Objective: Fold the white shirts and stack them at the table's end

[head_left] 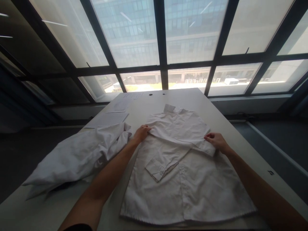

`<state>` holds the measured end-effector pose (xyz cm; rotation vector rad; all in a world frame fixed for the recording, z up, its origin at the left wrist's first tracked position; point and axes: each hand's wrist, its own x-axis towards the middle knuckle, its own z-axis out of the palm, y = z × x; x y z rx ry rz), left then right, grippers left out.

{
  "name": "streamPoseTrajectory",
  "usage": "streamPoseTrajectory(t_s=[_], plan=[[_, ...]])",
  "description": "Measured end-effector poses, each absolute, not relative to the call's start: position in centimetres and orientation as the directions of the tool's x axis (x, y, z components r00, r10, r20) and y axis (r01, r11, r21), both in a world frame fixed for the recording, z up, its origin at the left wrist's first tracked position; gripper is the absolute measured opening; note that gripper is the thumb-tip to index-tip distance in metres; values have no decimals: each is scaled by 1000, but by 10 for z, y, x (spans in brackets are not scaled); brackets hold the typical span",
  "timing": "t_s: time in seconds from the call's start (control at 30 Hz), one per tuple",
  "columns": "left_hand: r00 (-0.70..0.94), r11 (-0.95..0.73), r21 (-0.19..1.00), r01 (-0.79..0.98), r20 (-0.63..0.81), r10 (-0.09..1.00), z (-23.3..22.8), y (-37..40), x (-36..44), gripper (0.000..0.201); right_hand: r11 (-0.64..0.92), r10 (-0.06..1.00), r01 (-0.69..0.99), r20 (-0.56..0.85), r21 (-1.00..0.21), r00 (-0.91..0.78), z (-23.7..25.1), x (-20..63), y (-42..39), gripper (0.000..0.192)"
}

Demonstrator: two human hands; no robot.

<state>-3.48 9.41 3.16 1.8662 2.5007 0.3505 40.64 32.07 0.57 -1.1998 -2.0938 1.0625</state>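
Note:
A white button-up shirt (154, 199) lies spread on the table, its collar (169, 108) pointing away from me and its hem near the front edge. Both sleeves are laid across the front; one cuff (160, 168) rests near the middle. My left hand (142, 132) pinches the fabric at the shirt's left side, below the shoulder. On the opposite side my right hand (216, 141) has its thumb and fingers closed on the fabric beside the other sleeve.
A crumpled heap of white cloth (72, 160) lies on the table's left side. Beyond it are sheets of paper (106, 120). The white table (183, 96) reaches to tall windows (130, 35) with dark frames. A small dark fitting (270, 172) sits near the right edge.

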Motion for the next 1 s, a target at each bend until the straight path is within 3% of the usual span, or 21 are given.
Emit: streamPoseTrajectory(t_s=[0.17, 0.3, 0.43, 0.57, 0.7, 0.77, 0.87, 1.0], plan=[[-271, 262, 73, 962, 156, 950, 33, 83, -38, 50, 350, 874, 498, 85, -793, -478, 2, 416, 332, 34], [-305, 309, -9, 951, 127, 944, 45, 84, -28, 50, 380, 845, 561, 30, -735, -534, 6, 425, 338, 31], [-284, 259, 145, 955, 196, 939, 52, 105, 20, 45, 273, 856, 579, -80, -768, -510, 16, 430, 332, 40], [-1, -24, 238, 971, 104, 995, 36, 118, 91, 53, -20, 898, 537, -251, -843, -361, 24, 434, 315, 69], [189, -191, 302, 934, 36, 981, 19, 109, 130, 53, -168, 832, 429, -361, -888, -421, 23, 440, 295, 87], [135, -159, 335, 929, 95, 986, 20, 100, 128, 52, -188, 834, 409, -365, -893, -414, 22, 441, 287, 85], [-140, 61, 405, 912, 169, 976, 31, 78, 109, 40, -186, 850, 403, -352, -896, -391, 20, 440, 281, 83], [-410, 408, 439, 800, -96, 907, 43, 36, 84, 27, -71, 883, 443, -262, -894, -388, 14, 439, 282, 81]])
